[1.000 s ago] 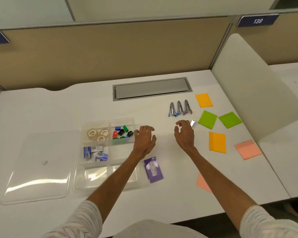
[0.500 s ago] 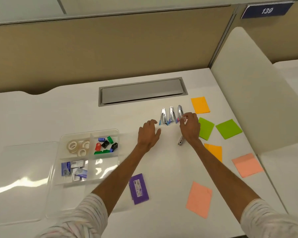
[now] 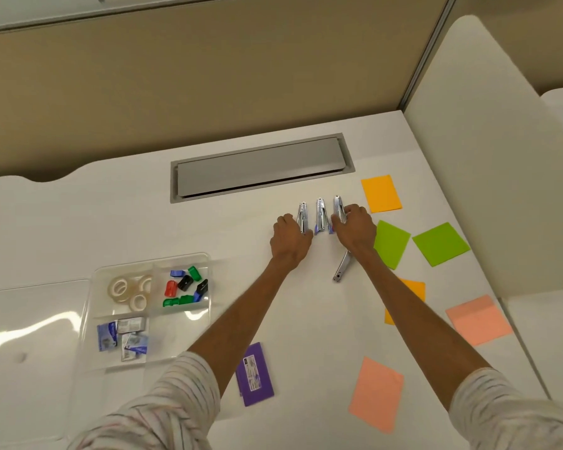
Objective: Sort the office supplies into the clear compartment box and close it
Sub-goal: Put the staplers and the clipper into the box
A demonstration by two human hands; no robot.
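- We see three silver staplers in a row on the white desk point(image 3: 111, 222), just in front of the grey flap point(image 3: 260, 167).
- The left hand point(image 3: 290, 238) is at the left stapler point(image 3: 302, 216). Its fingers are curled and pinch the near end of it.
- The right hand point(image 3: 355, 232) is at the right stapler point(image 3: 338, 207). Its fingers wrap round it from the right side.
- The middle stapler point(image 3: 320, 212) lies between the two hands, and no hand touches it.
- A fourth stapler point(image 3: 340, 267) sticks out from under the right palm, towards us. We cannot tell if the hand holds it.
- The clear box point(image 3: 95, 287) sits open, well to the left of both hands. It has tape rolls point(image 3: 124, 289), little coloured bits point(image 3: 186, 287) and small staple packs point(image 3: 124, 336) in three parts.
- Its lid point(image 3: 30, 319) lies flat just left of it.
- A purple pack point(image 3: 254, 375) lies near the left arm.
- Orange point(image 3: 381, 193), green point(image 3: 439, 243) and pink point(image 3: 376, 393) paper notes lie on the right side of the desk.
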